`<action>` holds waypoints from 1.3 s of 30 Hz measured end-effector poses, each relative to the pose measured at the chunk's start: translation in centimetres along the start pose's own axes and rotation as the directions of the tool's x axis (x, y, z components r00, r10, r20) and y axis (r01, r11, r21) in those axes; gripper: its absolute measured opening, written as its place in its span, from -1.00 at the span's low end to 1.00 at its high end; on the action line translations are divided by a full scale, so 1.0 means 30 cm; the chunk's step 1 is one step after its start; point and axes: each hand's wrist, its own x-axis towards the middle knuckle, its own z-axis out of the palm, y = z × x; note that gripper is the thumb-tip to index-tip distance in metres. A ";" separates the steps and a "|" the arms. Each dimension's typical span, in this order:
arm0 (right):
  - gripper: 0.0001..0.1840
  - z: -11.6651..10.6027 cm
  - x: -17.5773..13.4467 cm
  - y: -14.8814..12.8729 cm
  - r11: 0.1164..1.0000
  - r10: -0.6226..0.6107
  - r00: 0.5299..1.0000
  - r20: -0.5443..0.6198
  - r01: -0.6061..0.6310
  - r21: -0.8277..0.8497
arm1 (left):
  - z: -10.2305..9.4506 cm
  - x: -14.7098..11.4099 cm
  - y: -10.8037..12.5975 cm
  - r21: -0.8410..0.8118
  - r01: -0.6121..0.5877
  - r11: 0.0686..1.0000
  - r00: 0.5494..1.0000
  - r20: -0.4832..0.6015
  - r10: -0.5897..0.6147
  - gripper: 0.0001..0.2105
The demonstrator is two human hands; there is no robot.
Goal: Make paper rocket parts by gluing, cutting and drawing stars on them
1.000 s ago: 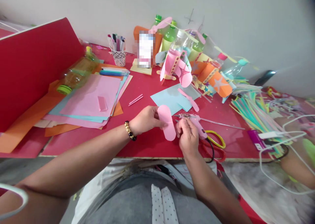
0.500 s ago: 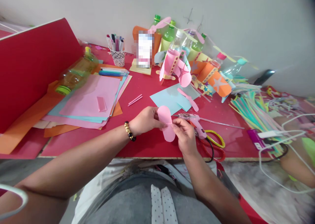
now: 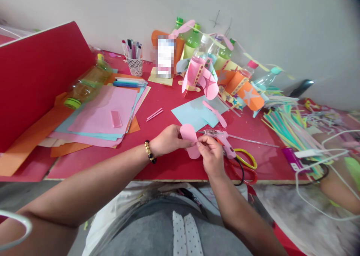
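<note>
Both hands hold one pink paper cutout (image 3: 189,132) with rounded ends, above the front of the red table. My left hand (image 3: 168,140) grips it from the left, its thumb lying across the middle. On the other side my right hand (image 3: 210,152) pinches the cutout's right edge with thumb and fingertips. Just beyond my right hand lie a pink glue gun (image 3: 219,136) and scissors (image 3: 246,158) with yellow and red handles. A pink paper propeller (image 3: 215,114) rests partly on blue paper (image 3: 185,111).
Decorated bottle planes (image 3: 199,72) stand along the wall, right of a propped phone (image 3: 165,57). At left are a paper stack (image 3: 104,106), a plastic bottle (image 3: 90,81) and a cup of pens (image 3: 135,65). Colored strips (image 3: 287,132) lie right, near another person's arm (image 3: 341,186).
My left thumb has moved across the cutout's middle and now covers more of it. The cutout's top sits slightly lower. My right hand has barely moved.
</note>
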 end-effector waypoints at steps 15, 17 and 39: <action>-0.88 -0.002 0.021 0.018 0.995 0.050 0.984 -0.172 -0.034 0.095 | -0.018 0.012 -0.006 -0.066 0.037 0.997 0.998 0.060 -0.033 -0.90; -0.87 -0.002 0.022 0.018 0.993 0.062 0.984 -0.165 -0.044 0.107 | -0.020 0.012 -0.005 -0.073 0.042 0.996 0.995 0.089 -0.035 -0.88; -0.86 -0.006 0.012 0.014 0.995 0.049 0.996 -0.075 -0.042 0.087 | -0.022 0.004 0.032 -0.234 -0.042 0.971 0.988 -0.156 0.005 -0.71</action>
